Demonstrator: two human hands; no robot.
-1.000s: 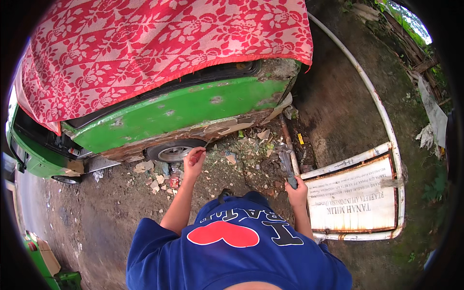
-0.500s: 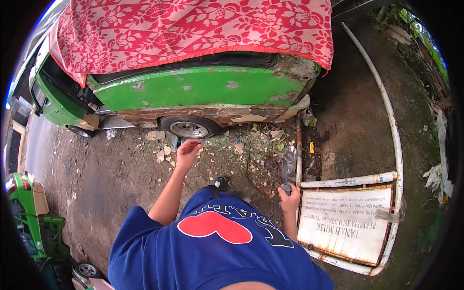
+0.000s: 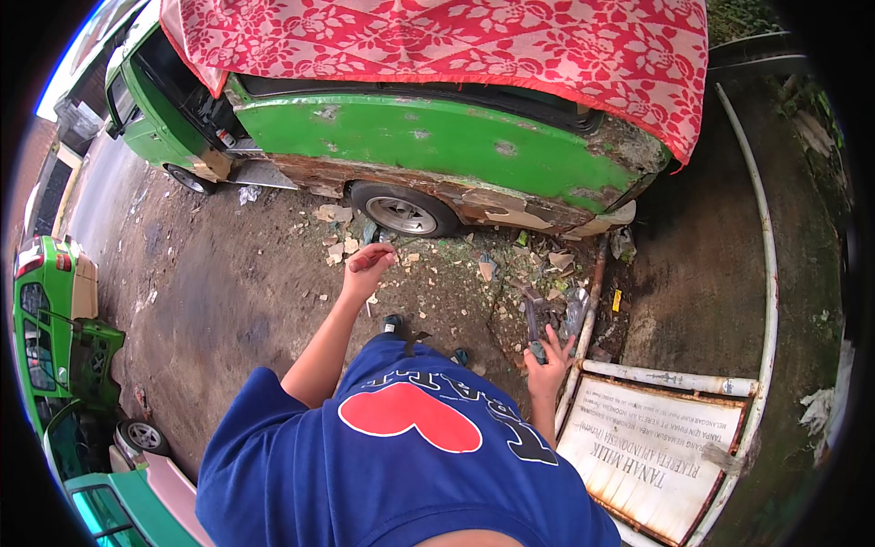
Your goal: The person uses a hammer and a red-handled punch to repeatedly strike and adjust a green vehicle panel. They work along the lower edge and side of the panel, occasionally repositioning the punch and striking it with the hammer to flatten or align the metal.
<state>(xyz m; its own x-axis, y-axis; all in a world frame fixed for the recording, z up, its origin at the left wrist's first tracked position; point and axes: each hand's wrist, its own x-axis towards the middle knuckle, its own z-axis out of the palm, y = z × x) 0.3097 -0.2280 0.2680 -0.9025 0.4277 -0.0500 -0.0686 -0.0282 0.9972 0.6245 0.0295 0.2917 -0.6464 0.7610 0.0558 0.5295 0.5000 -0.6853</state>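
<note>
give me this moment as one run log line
left hand: holds red-handled tool | right hand: holds grey-handled tool | ahead: green van, worn paint, red floral cloth draped over it

Van beyond the left hand, blanket over it; rubble between right hand and van; signboard right of right hand; another vehicle far left.

The wrapped grip of the right hand on the grey-handled tool has been loosened, with some fingers now extended. The red-handled tool in the left hand has been tilted flatter. The van's wheel, formerly seen up-left of that hand, is now seen up-right; more of the parked green vehicles is revealed well left of it.
</note>
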